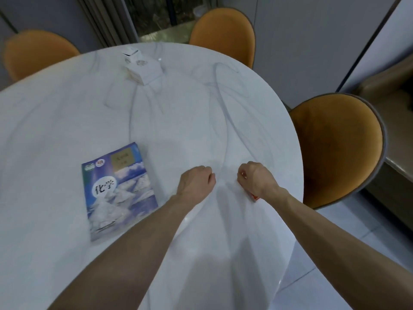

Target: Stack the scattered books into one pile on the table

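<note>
A blue book [118, 191] with snowy peaks and Chinese characters on its cover lies flat on the white marble table [67, 121], to the left of both hands. My left hand [197, 181] hovers just right of the book with its fingers curled and nothing in them. A short gap to the right is my right hand [257, 179], also curled. A small red-orange corner [254, 197] pokes out under its wrist, and most of that thing is hidden by the hand. No other book is in sight.
A white tissue box [143, 68] stands at the far side of the round table. Orange chairs stand at the far left [38, 52], at the far middle [223, 34] and at the right [335, 148]. The table's edge curves close to my right arm.
</note>
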Motion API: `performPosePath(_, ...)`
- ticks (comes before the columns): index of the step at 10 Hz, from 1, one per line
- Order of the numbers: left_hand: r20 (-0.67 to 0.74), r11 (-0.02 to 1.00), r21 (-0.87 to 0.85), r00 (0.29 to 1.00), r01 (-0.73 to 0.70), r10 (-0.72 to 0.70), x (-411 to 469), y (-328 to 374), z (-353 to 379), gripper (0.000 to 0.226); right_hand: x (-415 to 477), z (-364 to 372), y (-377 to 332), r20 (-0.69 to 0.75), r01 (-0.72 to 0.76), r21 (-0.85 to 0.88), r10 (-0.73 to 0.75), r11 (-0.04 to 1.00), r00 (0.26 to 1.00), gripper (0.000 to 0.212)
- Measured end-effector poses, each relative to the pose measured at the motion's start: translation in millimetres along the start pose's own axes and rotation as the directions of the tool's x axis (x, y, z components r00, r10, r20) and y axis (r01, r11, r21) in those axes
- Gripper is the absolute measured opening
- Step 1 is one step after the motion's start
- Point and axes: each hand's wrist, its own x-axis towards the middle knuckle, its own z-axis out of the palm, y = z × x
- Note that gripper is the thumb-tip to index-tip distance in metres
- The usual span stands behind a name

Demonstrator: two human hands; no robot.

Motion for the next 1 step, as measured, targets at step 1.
performPosePath(1, -0.096, 0.997, 0.044, 0.993, 0.068, -0.063, -16.6, -31.2, -33.1, 0.029, -1.6, -8.4, -54.1, -0.038, 0.15, -0.032, -0.151, 0.988, 0.988, 0.027)
